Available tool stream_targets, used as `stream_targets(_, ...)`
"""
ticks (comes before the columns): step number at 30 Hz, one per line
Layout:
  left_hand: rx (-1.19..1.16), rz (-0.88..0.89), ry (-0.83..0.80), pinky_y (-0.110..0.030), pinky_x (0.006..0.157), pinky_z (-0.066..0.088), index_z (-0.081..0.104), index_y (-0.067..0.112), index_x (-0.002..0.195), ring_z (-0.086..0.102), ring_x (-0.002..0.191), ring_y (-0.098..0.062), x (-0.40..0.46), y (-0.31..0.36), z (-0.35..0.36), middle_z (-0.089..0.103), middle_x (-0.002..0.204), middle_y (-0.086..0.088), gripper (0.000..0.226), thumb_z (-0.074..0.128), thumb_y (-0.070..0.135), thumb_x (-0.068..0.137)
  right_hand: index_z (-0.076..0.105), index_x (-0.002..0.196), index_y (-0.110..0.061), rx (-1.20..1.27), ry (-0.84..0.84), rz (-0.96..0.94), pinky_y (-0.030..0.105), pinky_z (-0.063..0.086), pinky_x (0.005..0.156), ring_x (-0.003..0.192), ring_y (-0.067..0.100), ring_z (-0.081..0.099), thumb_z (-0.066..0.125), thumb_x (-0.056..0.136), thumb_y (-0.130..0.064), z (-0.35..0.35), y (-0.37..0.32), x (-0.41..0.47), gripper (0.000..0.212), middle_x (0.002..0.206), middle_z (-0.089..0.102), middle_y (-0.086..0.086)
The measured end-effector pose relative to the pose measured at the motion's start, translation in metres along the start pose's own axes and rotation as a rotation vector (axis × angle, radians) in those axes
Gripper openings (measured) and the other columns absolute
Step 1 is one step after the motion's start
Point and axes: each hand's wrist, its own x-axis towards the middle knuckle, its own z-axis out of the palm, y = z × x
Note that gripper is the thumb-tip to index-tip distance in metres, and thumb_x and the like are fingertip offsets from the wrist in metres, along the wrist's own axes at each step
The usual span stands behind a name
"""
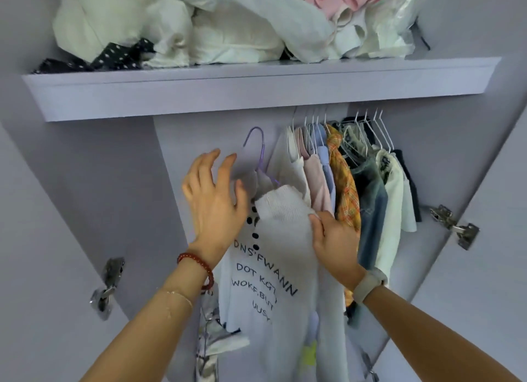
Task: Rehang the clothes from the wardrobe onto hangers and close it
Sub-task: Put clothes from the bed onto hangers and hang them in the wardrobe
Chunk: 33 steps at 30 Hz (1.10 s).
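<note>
Nearest, the right hand [335,239], a pale watch on its wrist, pinches the sleeve side of a white printed T-shirt with black lettering [268,273], its fingers curled into the cloth, while the left hand [215,199], with a red bead bracelet on its wrist, hovers with fingers spread and relaxed beside the shirt's collar, holding nothing. Just beyond them the shirt hangs from a lilac wire hanger [258,151] whose hook reaches up toward the rail, hidden behind the shelf edge, so I cannot tell whether it is fully seated. To the right hangs a tight row of garments on white wire hangers [356,165], near the shirt. Above all sits the lavender wardrobe shelf [256,88], piled with loose white and pink clothes [228,25]. To finish this step well, I would steady the shoulder with the right hand, let the left settle the collar squarely on the hanger, and check that the hook sits on the rail before letting go. The doors stand open, so closing remains.
</note>
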Motion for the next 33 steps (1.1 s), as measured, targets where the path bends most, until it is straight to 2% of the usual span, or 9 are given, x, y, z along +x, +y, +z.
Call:
stream_targets(4,0.135,0.173,0.029,-0.053,0.105,0.02,0.048,0.013,0.132,0.025,0.134,-0.038,0.045,-0.002,0.006,0.037,0.143,-0.019,0.051,0.05,0.018,0.081,0.062,0.094,-0.001,0.078,0.009,0.2,0.031,0.034,0.052,0.066,0.038,0.06,0.042,0.096,-0.019,0.021,-0.025,0.055,0.026,0.076,0.066,0.02)
stream_targets(7,0.227,0.168,-0.043,-0.057,0.11,0.007,0.035,0.016,0.142,0.014,0.139,-0.042,0.069,-0.014,0.013,0.023,0.15,-0.02,0.064,0.052,0.017,0.08,0.058,0.103,0.001,0.064,0.052,0.204,0.036,0.045,0.075,0.091,0.034,0.06,0.034,0.098,-0.02,0.036,-0.035,0.092,0.032,0.1,0.064,0.018)
stream_targets(11,0.273,0.18,-0.055,-0.06,0.109,0.004,0.028,0.016,0.144,0.002,0.137,-0.035,0.079,-0.029,0.021,0.019,0.151,-0.02,0.071,0.058,0.014,0.08,0.053,0.11,0.0,-0.087,-0.067,0.295,0.035,0.045,0.073,0.091,0.032,0.061,0.029,0.099,-0.022,0.066,-0.032,0.125,0.035,0.097,0.065,0.017)
stream_targets(15,0.287,0.212,-0.016,-0.058,0.109,0.005,0.027,0.018,0.144,0.004,0.137,-0.035,0.078,-0.036,0.028,0.017,0.151,-0.016,0.076,0.062,0.014,0.077,0.041,0.124,-0.002,-0.047,-0.216,0.409,0.039,0.045,0.075,0.098,0.038,0.059,0.029,0.098,-0.022,0.095,-0.031,0.125,0.034,0.105,0.064,0.02)
stream_targets(20,0.256,0.207,0.023,-0.057,0.11,0.003,0.024,0.02,0.146,0.004,0.14,-0.033,0.074,-0.037,0.034,0.007,0.151,-0.009,0.076,0.058,0.017,0.078,0.048,0.111,-0.002,0.047,-0.253,0.413,0.039,0.044,0.074,0.098,0.039,0.058,0.035,0.097,-0.022,0.098,-0.019,0.105,0.028,0.106,0.062,0.02)
stream_targets(22,0.19,0.161,0.008,-0.058,0.111,0.003,0.026,0.02,0.145,0.008,0.141,-0.034,0.061,-0.033,0.039,0.01,0.152,-0.01,0.073,0.054,0.016,0.078,0.05,0.112,-0.004,0.131,-0.248,0.362,0.038,0.044,0.076,0.101,0.037,0.055,0.04,0.095,-0.019,0.088,-0.016,0.096,0.025,0.111,0.059,0.017)
stream_targets(25,0.059,0.063,-0.142,-0.061,0.11,0.01,0.033,0.017,0.142,0.015,0.14,-0.038,0.022,-0.023,0.053,0.021,0.151,-0.018,0.065,0.05,0.017,0.079,0.045,0.129,-0.008,0.205,-0.219,0.252,0.034,0.042,0.086,0.11,0.031,0.05,0.045,0.093,-0.012,0.064,-0.01,0.064,0.036,0.125,0.05,0.013)
stream_targets(29,-0.109,0.008,-0.392,-0.063,0.105,0.022,0.043,0.011,0.137,0.028,0.135,-0.041,-0.046,0.004,0.077,0.033,0.145,-0.02,0.058,0.051,0.017,0.08,0.046,0.13,-0.004,0.146,-0.188,0.171,0.03,0.035,0.103,0.12,0.029,0.047,0.049,0.089,-0.004,0.024,0.015,0.001,0.042,0.129,0.051,0.014)
stream_targets(33,-0.245,0.1,-0.689,-0.059,0.101,0.033,0.051,0.009,0.13,0.04,0.129,-0.038,-0.127,0.056,0.096,0.044,0.139,-0.018,0.057,0.067,0.007,0.075,0.044,0.133,-0.004,0.028,-0.247,0.432,0.029,0.032,0.104,0.125,0.03,0.043,0.05,0.088,-0.004,-0.026,0.062,-0.095,0.045,0.134,0.048,0.014)
